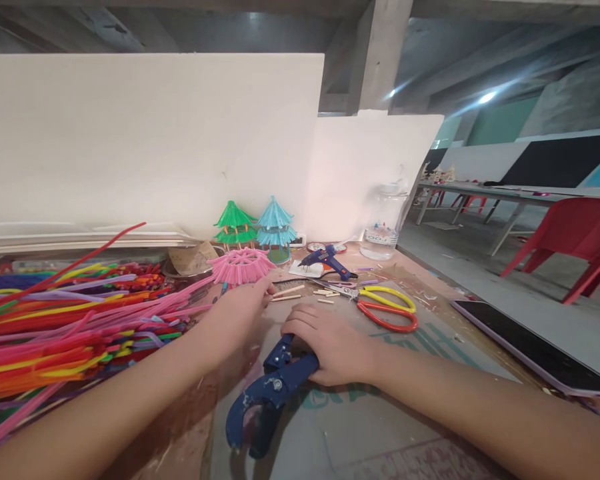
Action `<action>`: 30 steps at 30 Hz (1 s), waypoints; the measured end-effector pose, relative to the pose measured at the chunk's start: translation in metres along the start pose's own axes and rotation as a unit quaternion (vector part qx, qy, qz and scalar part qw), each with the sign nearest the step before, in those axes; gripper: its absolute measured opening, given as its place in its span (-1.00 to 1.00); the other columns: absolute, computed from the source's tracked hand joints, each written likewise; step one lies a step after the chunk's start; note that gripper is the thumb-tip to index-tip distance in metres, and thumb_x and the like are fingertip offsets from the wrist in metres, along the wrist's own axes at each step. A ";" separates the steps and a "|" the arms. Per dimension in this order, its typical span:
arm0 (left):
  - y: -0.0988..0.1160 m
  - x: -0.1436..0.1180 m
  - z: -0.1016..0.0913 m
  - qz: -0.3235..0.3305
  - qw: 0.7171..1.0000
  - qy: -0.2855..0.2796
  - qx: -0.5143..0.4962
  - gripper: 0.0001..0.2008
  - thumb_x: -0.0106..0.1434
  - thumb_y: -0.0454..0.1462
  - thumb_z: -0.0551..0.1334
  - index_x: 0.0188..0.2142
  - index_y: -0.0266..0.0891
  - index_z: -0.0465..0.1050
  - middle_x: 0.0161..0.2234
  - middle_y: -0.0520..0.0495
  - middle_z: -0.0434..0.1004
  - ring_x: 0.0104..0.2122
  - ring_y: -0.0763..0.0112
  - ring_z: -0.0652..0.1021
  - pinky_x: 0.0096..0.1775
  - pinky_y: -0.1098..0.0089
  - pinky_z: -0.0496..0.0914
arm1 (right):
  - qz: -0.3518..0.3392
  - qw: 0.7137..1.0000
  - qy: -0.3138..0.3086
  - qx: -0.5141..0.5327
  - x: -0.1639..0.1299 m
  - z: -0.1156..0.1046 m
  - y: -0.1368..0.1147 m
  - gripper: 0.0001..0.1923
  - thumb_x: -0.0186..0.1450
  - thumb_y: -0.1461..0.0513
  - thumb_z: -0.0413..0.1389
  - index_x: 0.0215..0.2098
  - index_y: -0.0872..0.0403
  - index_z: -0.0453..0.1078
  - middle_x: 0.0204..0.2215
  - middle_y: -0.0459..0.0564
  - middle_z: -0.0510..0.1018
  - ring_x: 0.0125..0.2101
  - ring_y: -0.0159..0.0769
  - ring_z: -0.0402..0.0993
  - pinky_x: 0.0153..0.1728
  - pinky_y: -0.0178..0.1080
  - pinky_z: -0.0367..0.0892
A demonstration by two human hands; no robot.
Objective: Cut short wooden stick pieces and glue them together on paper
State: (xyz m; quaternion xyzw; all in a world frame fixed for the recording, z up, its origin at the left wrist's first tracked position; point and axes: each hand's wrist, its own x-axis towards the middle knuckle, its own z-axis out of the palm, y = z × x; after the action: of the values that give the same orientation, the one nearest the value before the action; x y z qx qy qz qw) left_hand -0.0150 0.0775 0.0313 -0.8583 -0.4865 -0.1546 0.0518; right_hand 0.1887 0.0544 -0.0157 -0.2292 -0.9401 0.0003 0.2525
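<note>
My right hand (333, 343) is wrapped round the handles of a blue pipe cutter (275, 393), whose curved jaw points toward me over the grey board (360, 427). Ahead of it, my left hand (247, 303) is closed, its fingertips pinched together beside a few short wooden sticks (287, 293). Whatever lies between those fingertips is too small to make out. Just beyond the left hand stands a pink pipe-cleaner roof (243, 265), partly covered by the hand.
Bundles of coloured pipe cleaners (80, 327) fill the left side. Behind are a green pagoda model (235, 223), a light-blue one (276, 230) and a clear plastic jar (380, 227). A blue glue gun (327, 260), scissors (387, 307) and a phone (535, 347) lie rightward.
</note>
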 end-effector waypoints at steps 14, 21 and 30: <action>0.021 -0.031 -0.080 -0.009 0.968 0.093 -0.233 -0.71 0.33 -0.09 0.04 -0.33 -0.18 0.44 -0.48 0.10 0.42 -0.54 0.48 0.36 -0.47 0.50 0.25 | 0.275 0.930 0.200 0.143 0.003 -0.002 0.014 -0.72 0.23 0.10 0.14 -0.13 0.03 0.37 -0.27 0.00 0.57 -0.29 -0.16 0.50 -0.26 -0.16 0.41; 0.030 -0.031 -0.079 0.015 0.971 0.069 -0.227 -0.71 0.33 -0.14 0.02 -0.37 -0.16 0.46 -0.53 0.11 0.42 -0.53 0.45 0.40 -0.48 0.49 0.22 | 0.300 0.926 0.191 0.125 0.001 0.002 0.016 -0.67 0.23 0.07 0.15 -0.10 0.04 0.37 -0.21 0.04 0.58 -0.22 -0.08 0.51 -0.19 -0.08 0.39; 0.035 -0.032 -0.070 0.026 0.987 0.062 -0.148 -0.68 0.32 -0.15 -0.01 -0.50 -0.16 0.33 -0.60 0.09 0.37 -0.59 0.44 0.38 -0.53 0.48 0.18 | 0.294 0.926 0.199 0.130 0.003 -0.003 0.012 -0.61 0.23 0.05 0.16 -0.05 0.06 0.34 -0.12 0.10 0.55 -0.11 -0.03 0.50 -0.11 -0.02 0.39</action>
State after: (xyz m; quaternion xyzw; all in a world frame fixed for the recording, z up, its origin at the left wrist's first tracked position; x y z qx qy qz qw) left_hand -0.0154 0.0165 0.0900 -0.8577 -0.4318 -0.2760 -0.0417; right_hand 0.1935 0.0659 -0.0128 -0.4556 -0.7527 0.1509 0.4507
